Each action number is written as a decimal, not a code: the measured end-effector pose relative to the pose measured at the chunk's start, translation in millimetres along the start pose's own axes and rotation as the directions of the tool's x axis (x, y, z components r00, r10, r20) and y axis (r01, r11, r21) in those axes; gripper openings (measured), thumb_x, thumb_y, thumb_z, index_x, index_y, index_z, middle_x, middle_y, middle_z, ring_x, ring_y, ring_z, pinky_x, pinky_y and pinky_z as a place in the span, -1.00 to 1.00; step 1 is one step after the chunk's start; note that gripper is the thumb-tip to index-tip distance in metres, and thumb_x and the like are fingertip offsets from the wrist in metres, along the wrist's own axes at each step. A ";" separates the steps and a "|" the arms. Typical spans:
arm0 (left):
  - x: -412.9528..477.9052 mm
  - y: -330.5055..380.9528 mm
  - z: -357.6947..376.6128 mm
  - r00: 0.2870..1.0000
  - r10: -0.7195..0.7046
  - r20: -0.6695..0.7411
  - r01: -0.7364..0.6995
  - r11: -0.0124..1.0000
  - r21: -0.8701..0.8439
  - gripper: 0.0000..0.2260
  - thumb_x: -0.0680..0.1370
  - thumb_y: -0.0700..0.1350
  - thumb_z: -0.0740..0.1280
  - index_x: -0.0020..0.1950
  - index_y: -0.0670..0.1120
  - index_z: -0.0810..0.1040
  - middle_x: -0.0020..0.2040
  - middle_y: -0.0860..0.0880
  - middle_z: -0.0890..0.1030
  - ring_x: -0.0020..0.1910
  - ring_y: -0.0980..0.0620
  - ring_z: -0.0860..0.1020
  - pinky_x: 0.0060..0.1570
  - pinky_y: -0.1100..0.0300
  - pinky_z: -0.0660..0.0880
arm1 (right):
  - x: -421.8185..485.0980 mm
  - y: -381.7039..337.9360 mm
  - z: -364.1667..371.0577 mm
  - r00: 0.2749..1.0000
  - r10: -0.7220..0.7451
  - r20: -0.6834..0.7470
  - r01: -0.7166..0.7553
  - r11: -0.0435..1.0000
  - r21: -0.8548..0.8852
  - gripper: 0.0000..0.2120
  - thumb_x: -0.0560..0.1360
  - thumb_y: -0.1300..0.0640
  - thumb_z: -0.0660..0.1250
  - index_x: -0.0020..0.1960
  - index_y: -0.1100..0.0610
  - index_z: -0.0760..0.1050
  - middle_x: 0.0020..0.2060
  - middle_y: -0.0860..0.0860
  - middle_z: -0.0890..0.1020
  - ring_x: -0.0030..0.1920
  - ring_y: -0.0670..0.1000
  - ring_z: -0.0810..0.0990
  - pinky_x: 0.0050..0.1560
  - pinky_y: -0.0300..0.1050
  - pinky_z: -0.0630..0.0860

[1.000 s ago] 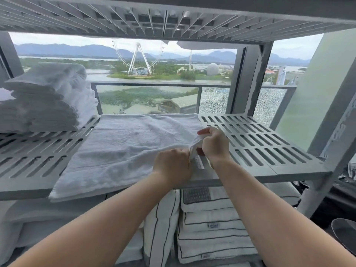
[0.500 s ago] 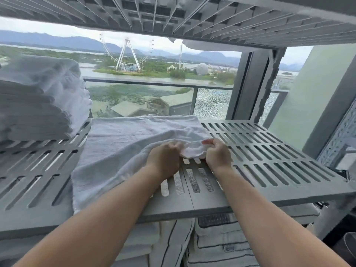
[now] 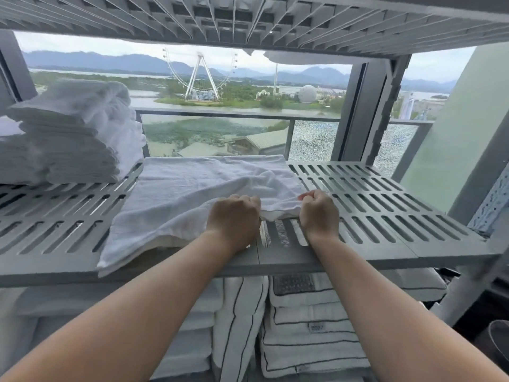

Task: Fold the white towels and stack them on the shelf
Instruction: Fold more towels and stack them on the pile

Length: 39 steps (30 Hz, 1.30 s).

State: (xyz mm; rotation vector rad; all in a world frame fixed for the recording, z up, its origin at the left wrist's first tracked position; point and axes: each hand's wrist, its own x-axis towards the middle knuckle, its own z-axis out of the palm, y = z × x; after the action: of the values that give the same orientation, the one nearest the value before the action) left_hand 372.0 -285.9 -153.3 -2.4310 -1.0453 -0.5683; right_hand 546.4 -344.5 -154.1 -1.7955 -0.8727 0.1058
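Observation:
A white towel point(image 3: 192, 188) lies spread over the middle of the grey slatted shelf point(image 3: 385, 205). Its near right corner is lifted off the slats. My left hand point(image 3: 234, 219) grips the towel's near edge with curled fingers. My right hand point(image 3: 319, 213) pinches the same corner a little to the right, so a short span of cloth hangs between the two fists. A tall stack of folded white towels point(image 3: 71, 133) stands at the shelf's left end.
The right half of the shelf shows bare slats. Another slatted shelf point(image 3: 248, 17) hangs close overhead. Below, white cushions with dark piping point(image 3: 311, 340) are packed in. A grey upright post point(image 3: 382, 111) and a window lie behind.
Both hands have drawn the towel's near right corner away from the shelf's front edge and toward the back, baring slats in front. The hands have spread slightly apart along the edge.

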 end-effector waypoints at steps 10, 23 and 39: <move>-36.1 13.8 -18.1 0.998 0.048 0.043 -0.035 0.964 -0.265 -0.90 0.56 -0.05 0.30 0.03 -0.02 0.44 -0.03 -0.02 0.60 -0.07 -0.10 0.59 -0.18 0.07 0.49 | -35.3 13.1 -49.7 1.000 -0.029 0.004 0.029 0.998 -0.061 -0.79 0.50 0.16 0.29 0.12 0.06 0.54 -0.11 -0.06 0.57 -0.10 0.01 0.53 -0.21 -0.17 0.35; -48.4 19.7 -32.7 0.995 0.102 -0.015 -0.102 0.995 -0.002 -0.83 0.56 0.07 0.29 0.05 0.01 0.52 -0.02 0.03 0.60 -0.06 -0.05 0.60 -0.24 0.11 0.48 | -47.8 13.3 -64.2 0.986 -0.071 0.149 0.093 0.986 -0.141 -0.70 0.54 0.32 0.19 0.00 0.04 0.64 -0.12 -0.10 0.65 -0.15 -0.05 0.55 -0.33 -0.36 0.29; -85.0 -12.8 -49.0 0.996 0.087 -0.022 -0.086 0.995 0.054 -0.82 0.60 0.04 0.26 -0.04 -0.01 0.59 -0.08 0.04 0.57 -0.06 -0.01 0.59 -0.29 0.13 0.52 | -61.2 9.6 -64.2 0.982 -0.188 -0.021 0.176 0.947 -0.268 -0.63 0.52 -0.03 0.33 0.28 0.02 0.37 0.18 0.12 0.48 0.14 0.13 0.51 0.01 -0.03 0.44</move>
State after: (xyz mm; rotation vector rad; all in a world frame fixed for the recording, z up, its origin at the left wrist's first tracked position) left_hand 299.1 -352.7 -154.5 -2.4041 -0.9287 -0.5338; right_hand 536.6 -433.2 -156.0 -1.9446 -1.0543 -0.1795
